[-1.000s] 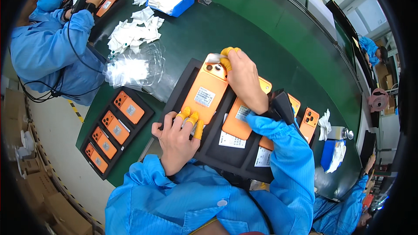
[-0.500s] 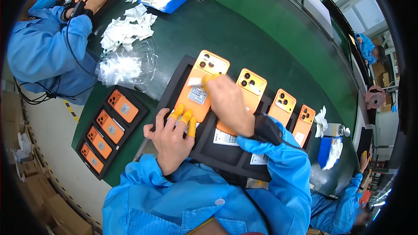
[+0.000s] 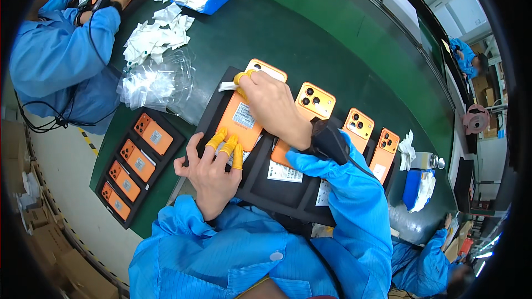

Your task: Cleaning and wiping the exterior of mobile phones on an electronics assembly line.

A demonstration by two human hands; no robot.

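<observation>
An orange phone (image 3: 239, 123) lies back side up, propped in a black foam tray (image 3: 260, 191). The left hand (image 3: 213, 176), in yellow finger cots, rests its spread fingertips on the phone's lower end. My right hand (image 3: 275, 105) pinches a small white cloth (image 3: 228, 86) against the phone's back near the camera bump, hiding much of that area. To the right, a second orange phone (image 3: 315, 101), a third phone (image 3: 358, 124) and a fourth phone (image 3: 386, 143) lean in the same tray. A printed white label (image 3: 285, 172) shows below the second one.
Left stands another black tray (image 3: 176, 145) of orange phones. Behind it lie clear plastic covers (image 3: 152, 84) and crumpled white cloths (image 3: 159, 36). Blue bins of cloths stand at the back (image 3: 218, 1) and at right (image 3: 412, 189). A co-worker (image 3: 66, 61) works at far left.
My right hand has moved up and left over the phone with the cloth, toward the camera bump. My left hand stays on the phone's lower end. The view has shifted slightly.
</observation>
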